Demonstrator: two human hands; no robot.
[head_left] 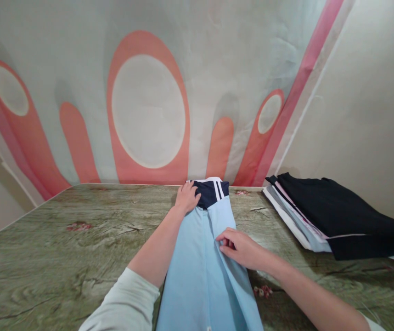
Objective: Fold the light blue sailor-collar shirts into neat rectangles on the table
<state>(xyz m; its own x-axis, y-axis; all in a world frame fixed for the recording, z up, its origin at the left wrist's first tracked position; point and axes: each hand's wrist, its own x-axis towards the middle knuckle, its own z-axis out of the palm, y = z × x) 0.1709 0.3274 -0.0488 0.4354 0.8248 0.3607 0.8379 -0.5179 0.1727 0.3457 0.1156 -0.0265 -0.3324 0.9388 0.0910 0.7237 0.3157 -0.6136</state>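
I observe one garment on the table, occupying the lower centre of the frame; its long axis runs from the bottom edge up to mid-frame, leaning slightly right of vertical at its right side and tapering toward the table's far edge. The navy end points away, at the frame's centre; the lower end is cut off by the frame. I find the left hand laid palm down, fingers extended and a little apart, on the navy end's left edge, pressing rather than gripping. The right hand, right of lower centre, has its fingers curled, thumb near the index, at a folded edge of the blue cloth; I cannot tell whether it pinches that edge. The cloth is smooth, matte and light blue, with a straight seam lengthwise and soft creases along the right fold; two white stripes cross the navy. The table surface shows wood grain with small red floral prints. At right lies a stack of folded clothes, black uppermost, paler layers beneath.
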